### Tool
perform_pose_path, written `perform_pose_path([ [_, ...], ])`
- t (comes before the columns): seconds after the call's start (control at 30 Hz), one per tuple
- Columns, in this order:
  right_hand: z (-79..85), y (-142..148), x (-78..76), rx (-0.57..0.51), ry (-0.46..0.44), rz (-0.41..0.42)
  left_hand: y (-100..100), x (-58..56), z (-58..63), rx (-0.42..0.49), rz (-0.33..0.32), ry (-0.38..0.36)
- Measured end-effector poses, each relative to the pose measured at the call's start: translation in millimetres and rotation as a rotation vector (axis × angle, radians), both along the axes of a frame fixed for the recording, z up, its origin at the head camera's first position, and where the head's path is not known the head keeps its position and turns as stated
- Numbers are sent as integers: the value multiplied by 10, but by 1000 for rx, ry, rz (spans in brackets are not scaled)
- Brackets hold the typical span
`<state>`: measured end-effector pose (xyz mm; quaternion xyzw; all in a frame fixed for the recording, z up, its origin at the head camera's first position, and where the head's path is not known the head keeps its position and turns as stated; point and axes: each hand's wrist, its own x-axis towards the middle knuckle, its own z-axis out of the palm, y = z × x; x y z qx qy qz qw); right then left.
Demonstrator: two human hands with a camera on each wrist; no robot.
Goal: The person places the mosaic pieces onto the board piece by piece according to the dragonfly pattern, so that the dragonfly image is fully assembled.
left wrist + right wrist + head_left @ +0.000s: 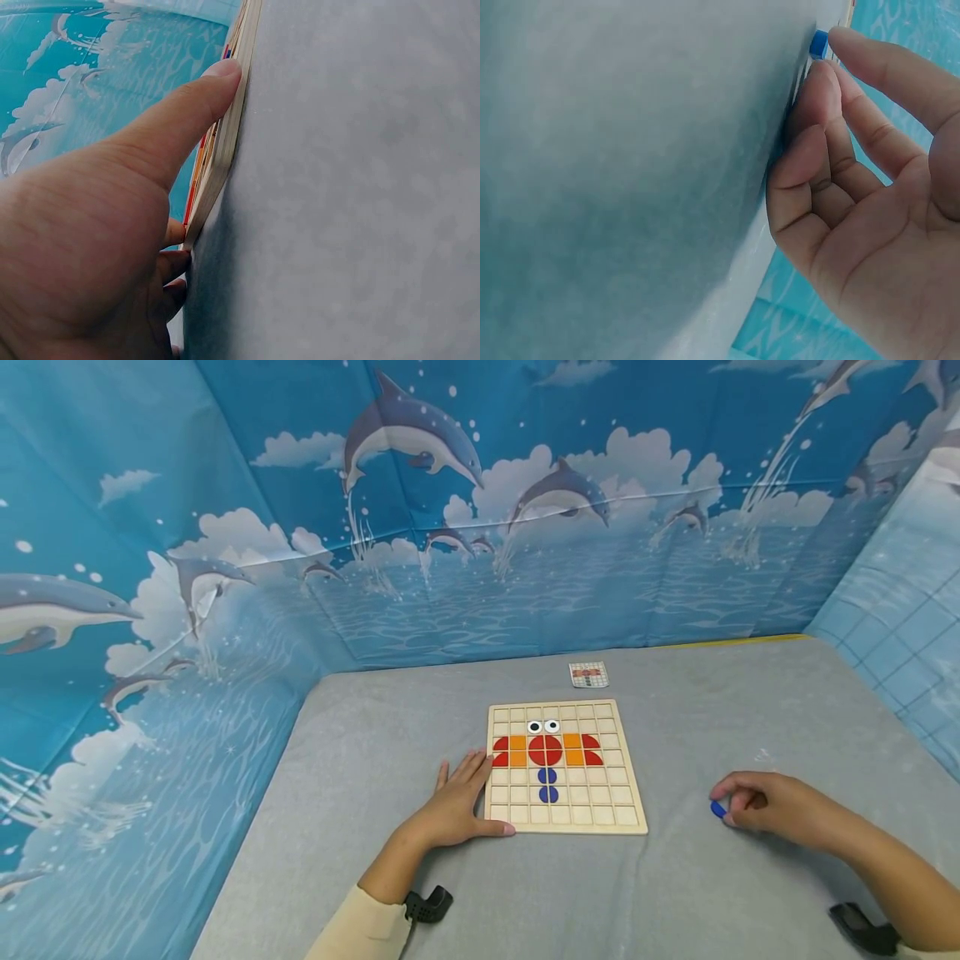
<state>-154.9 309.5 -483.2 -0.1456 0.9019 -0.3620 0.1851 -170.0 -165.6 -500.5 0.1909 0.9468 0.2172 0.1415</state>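
Observation:
A square wooden grid board [585, 814] lies flat on the table, bearing red, orange and blue tiles and two round eye pieces in a crab-like figure. At its near left corner rests my left hand [452, 806], thumb on the front edge and straight fingers along the left side. In the left wrist view the thumb [202, 97] lies over the board's rim. Off to the right of the board, my right hand [776, 806] pinches a small blue tile [717, 808] close over the tabletop. The right wrist view shows this blue tile [820, 45] at the thumb and finger tips.
Behind the board lies a small pattern card [588, 674] printed with a similar figure on a grid. A grey cloth [405, 718] covers the table. Dolphin-printed curtains [465, 593] stand along the back and sides. Each wrist wears a black band [429, 905].

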Motion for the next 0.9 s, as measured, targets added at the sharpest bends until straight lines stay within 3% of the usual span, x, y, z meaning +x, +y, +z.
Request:
perform_pose_path([
  [0.4, -51, -46, 29, 64, 126, 13, 0, -9, -20, -3, 2, 1],
  [0.6, -6, -105, 47, 58, 133, -25, 2, -5, -22, 0, 2, 3],
  [0.73, 68, -216, 49, -32, 106, -63, 2, -5, -20, 1, 0, 4],
  [0.9, 117, -412, 35, -219, 62, -66, 0, 1, -18, -2, 1, 5],
])
